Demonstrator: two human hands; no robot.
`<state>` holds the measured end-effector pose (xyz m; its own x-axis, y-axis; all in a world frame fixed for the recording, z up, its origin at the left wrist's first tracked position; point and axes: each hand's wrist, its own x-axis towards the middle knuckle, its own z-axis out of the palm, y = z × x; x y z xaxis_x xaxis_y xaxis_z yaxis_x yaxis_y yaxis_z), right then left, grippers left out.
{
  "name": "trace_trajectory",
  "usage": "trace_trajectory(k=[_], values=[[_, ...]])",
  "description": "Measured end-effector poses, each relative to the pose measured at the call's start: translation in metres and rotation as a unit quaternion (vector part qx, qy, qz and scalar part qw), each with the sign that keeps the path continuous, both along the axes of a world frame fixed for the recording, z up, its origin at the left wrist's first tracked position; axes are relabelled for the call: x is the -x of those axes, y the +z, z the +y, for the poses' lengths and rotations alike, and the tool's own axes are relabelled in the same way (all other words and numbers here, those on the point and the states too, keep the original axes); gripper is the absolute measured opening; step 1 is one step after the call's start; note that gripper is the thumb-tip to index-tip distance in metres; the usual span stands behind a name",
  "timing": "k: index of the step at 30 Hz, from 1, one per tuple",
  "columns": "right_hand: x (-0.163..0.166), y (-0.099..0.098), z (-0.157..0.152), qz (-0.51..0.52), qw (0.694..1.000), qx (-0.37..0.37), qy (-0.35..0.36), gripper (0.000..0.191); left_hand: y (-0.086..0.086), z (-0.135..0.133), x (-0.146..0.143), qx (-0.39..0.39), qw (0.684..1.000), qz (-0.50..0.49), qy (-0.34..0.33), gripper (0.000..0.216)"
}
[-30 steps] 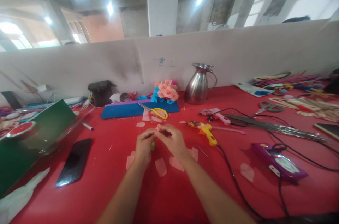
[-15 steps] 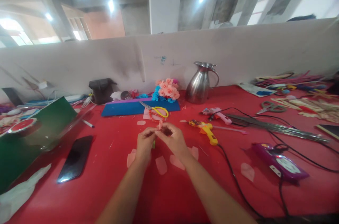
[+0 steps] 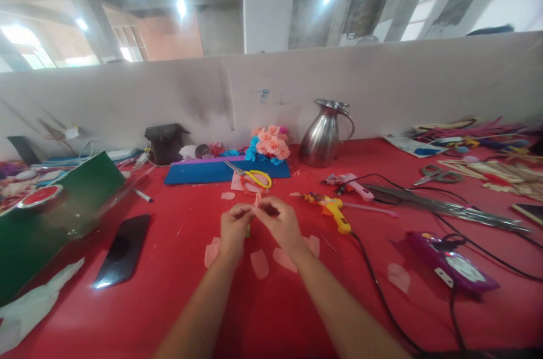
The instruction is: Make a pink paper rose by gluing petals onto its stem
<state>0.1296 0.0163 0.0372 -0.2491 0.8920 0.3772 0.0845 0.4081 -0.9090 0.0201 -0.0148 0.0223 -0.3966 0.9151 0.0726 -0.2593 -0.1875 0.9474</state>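
Two hands meet just above the red tabletop (image 3: 169,302). The left hand (image 3: 232,230) and the right hand (image 3: 283,226) press their fingertips together on a pink paper piece (image 3: 258,199), whose tip stands up out of the grip. Each grip is closed on it, thumb against forefinger, probably because so thin a scrap can only be steered by the fingertips. A green bit (image 3: 246,230) shows just under the left grip; I cannot tell whether it is held or joined to the pink piece.

Several cut pink petals (image 3: 259,264) lie flat on the near side of the grip and to either side of it. They are spread singly, it seems so that each lifts free of the others. Yellow-handled scissors (image 3: 253,177) rest just beyond the grip, against a blue foam sheet (image 3: 203,173). A yellow glue gun (image 3: 334,211) lies near to the right, its nozzle turned away from the hands. Paper roses (image 3: 270,145) and a steel jug (image 3: 323,134) stand farther beyond, and a phone (image 3: 123,250) lies well apart to the left.
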Motion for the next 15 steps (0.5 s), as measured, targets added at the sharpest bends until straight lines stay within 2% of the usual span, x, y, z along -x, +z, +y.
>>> trace_trajectory(k=[5,10,15], values=[[-0.0007,0.0043,-0.0013,0.004,1.0,-0.026,0.003,0.013,-0.0013,-0.0009,0.0005,-0.005,1.0,0.014,-0.007,0.006],[0.0,-0.0003,-0.0003,0.002,1.0,-0.025,-0.007,0.015,-0.0039,-0.0006,0.0002,0.0,1.0,0.013,-0.016,0.006],[-0.0021,0.0057,0.0012,0.04,0.999,0.027,0.015,0.023,-0.0039,0.0,0.0003,0.002,1.0,0.011,-0.024,0.008]])
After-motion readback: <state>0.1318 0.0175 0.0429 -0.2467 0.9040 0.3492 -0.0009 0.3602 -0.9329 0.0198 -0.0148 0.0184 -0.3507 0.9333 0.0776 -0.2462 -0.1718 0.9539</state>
